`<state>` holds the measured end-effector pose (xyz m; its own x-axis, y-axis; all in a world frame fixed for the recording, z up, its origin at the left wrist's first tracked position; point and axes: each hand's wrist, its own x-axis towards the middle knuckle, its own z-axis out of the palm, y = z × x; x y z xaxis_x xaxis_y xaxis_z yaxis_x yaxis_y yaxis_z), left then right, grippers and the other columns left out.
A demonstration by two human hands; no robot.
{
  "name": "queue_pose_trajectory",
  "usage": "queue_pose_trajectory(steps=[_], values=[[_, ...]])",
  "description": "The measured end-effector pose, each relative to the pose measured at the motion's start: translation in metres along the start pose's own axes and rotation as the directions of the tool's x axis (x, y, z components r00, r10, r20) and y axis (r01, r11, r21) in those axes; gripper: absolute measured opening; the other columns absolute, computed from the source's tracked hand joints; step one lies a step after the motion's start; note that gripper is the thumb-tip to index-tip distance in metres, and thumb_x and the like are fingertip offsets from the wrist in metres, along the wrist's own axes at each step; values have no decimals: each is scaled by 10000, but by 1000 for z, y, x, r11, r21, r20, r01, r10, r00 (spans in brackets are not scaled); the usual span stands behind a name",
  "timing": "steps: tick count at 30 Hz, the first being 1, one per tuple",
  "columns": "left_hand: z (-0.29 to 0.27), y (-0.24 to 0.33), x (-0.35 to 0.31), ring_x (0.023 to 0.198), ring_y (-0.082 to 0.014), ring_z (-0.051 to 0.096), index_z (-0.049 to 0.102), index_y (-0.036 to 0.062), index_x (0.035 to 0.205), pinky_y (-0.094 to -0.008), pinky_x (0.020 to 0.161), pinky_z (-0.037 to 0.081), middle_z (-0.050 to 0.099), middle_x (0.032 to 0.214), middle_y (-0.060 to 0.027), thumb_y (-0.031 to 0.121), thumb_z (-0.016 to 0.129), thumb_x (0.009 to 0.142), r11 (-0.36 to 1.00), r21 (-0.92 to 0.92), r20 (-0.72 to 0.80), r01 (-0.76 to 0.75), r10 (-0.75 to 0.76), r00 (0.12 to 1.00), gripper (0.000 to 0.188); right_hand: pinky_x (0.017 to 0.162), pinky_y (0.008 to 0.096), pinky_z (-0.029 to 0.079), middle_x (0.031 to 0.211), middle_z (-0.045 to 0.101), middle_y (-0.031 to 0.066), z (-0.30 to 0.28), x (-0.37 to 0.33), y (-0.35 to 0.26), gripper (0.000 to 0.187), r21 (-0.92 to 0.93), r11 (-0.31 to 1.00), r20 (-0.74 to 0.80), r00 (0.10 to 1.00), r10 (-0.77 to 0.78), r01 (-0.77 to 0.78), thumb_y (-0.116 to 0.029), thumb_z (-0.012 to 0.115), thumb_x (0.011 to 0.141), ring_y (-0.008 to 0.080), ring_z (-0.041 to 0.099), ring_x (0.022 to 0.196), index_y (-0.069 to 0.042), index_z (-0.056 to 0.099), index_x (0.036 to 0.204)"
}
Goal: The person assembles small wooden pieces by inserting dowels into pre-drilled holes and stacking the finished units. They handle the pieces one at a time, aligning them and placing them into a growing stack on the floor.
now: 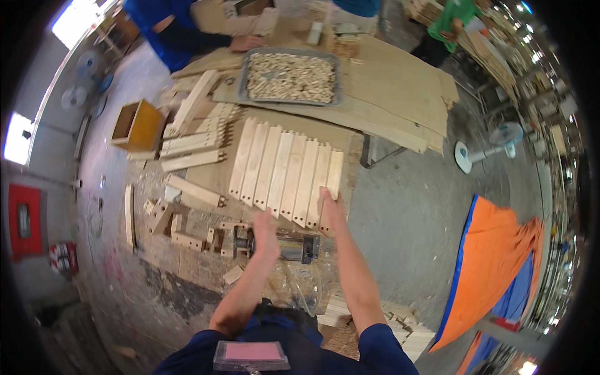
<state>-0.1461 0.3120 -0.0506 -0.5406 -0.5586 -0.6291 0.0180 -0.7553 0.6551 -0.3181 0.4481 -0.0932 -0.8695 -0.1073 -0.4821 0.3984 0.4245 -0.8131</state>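
A slanting row of several pale wooden slats (281,178) lies side by side at the middle of the bench, with small dark holes at their near ends. At the near edge of the row, my left hand (267,234) has its fingers stretched out beside the slat ends. My right hand (333,205) is on the rightmost wooden slat (335,169), thumb over its face and the other fingers mostly hidden at its outer side. Just below the row, a metal clamp-like fixture (290,247) sits partly behind my left hand.
Beyond the slats stands a grey tray (240,81) of small wooden pieces. More slats (194,140) and a yellow box (142,128) are at left, with loose blocks (187,240) nearer. A co-worker's hand (247,42) rests at the far side. A fan (487,150) and orange tarp (494,256) are at right.
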Motion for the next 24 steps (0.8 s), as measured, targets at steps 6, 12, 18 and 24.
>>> queue_pose_trajectory(steps=[6, 12, 18, 24], values=[[24, -23, -5, 1425, -242, 268, 199, 41, 1512, -385, 1191, 174, 305, 1512, -115, 286, 589, 963, 958, -202, -121, 206, -233, 965, 717, 1079, 380, 375, 1412, 507, 206, 2, 2, 5, 857, 23, 999, 123, 992, -37, 34, -607, 614, 874, 317, 488, 1303, -14, 405, 1457], [28, -39, 18, 1309, -243, 446, 279, 106, 1467, -461, 1098, 351, 442, 1424, -50, 235, 602, 954, 889, -397, 38, 229, -234, 972, 621, 1070, 354, 383, 1395, 523, 169, 3, 1, 3, 840, 136, 991, 157, 987, -10, -12, -561, 670, 866, 269, 492, 1287, -2, 420, 1441], [40, -46, 17, 1223, -223, 530, 453, 145, 1374, -452, 1023, 436, 560, 1304, -34, 291, 648, 932, 861, -438, 130, 257, -223, 966, 504, 1017, 361, 441, 1378, 523, 151, -5, 16, 13, 864, 207, 978, 172, 985, -32, -5, -516, 708, 863, 252, 518, 1245, 5, 364, 1461], [41, -54, 24, 1215, -223, 527, 448, 147, 1374, -422, 1008, 453, 553, 1303, -31, 295, 717, 886, 905, -403, 16, 138, -144, 989, 576, 1001, 353, 448, 1347, 552, 142, -1, 9, 4, 774, 220, 973, 222, 975, 17, -67, -462, 689, 896, 232, 539, 1213, 5, 395, 1438]])
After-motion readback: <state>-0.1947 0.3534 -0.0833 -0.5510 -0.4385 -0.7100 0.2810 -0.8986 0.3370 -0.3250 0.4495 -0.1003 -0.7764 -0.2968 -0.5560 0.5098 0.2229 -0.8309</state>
